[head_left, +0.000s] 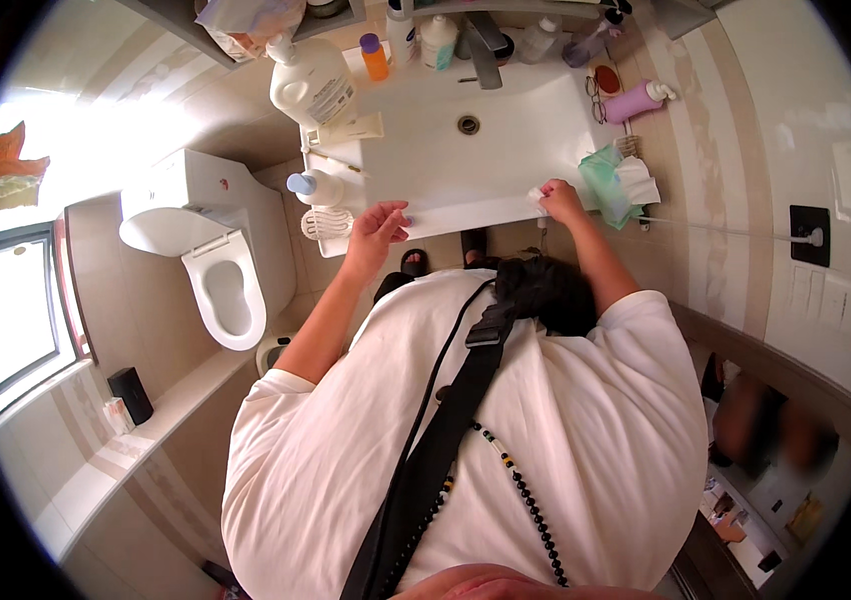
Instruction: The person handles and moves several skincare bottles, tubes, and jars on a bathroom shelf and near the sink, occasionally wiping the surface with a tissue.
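A person in a white shirt (pixel 576 400) stands before a bathroom sink (pixel 426 175), hands well apart over its front edge. From where I stand, the right hand (pixel 562 200) pinches a small white wad, apparently tissue (pixel 536 199), between thumb and fingers at the rim, near the basin's right corner. The left hand (pixel 378 234), fingers loosely bent, is at the same edge farther left, beside a small pinkish-purple item (pixel 405 220); whether the fingers grip it, I cannot tell. The tissue looks light, soft and easily torn, probably limp if wetted, and a gentle pinch at its bunched middle should suit it best. The small item appears light too, likely best taken by its sides with the fingertips. The glazed rim could prove slippery, and its front edge drops away toward the floor. Between the hands, the basin offers open room back to the drain (pixel 468 125). Tighter quarters lie at the sides: a blue-capped bottle (pixel 318 187) just left, a green tissue pack (pixel 606 182) just right.
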Demonstrator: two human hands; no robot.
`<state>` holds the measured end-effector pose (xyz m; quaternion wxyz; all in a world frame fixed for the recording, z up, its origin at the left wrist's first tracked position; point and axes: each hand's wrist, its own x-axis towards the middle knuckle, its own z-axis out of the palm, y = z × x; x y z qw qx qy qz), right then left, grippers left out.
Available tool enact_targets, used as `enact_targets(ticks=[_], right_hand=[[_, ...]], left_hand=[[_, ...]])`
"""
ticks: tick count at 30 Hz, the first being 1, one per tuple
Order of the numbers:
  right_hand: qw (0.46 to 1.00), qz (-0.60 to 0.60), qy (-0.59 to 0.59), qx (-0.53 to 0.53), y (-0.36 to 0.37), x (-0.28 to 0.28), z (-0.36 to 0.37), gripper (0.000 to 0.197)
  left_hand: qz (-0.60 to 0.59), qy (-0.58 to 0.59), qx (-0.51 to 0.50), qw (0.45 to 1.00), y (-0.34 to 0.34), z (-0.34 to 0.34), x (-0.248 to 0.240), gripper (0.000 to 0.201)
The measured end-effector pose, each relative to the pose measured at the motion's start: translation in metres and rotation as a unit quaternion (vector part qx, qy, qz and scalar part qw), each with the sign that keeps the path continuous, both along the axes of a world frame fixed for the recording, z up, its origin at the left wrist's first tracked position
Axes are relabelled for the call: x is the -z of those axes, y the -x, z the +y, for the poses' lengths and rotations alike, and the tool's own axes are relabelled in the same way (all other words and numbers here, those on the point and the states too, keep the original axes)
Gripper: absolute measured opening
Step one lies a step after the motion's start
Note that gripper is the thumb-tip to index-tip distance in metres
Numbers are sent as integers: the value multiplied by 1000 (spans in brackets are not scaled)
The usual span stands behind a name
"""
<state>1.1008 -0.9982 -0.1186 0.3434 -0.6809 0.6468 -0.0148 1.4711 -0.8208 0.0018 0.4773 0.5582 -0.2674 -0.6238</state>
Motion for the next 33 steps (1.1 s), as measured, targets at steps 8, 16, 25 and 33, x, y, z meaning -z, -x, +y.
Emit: enact_targets(ticks=[8, 16, 25, 33], right_hand=[[996, -48, 29, 75, -12, -5, 31, 22], [991, -33, 90, 98, -4, 4, 64, 22], [960, -196, 82, 183, 28, 38, 90, 22], [971, -120, 142, 149, -18, -20, 66, 25]], left_hand=[[-10, 3, 31, 999, -19, 17, -6, 28], [-11, 8, 87, 996, -25, 16, -5, 28], [-1, 27, 136, 990, -21, 7, -9, 28], [-11, 16, 116, 993, -25, 11, -11, 28]])
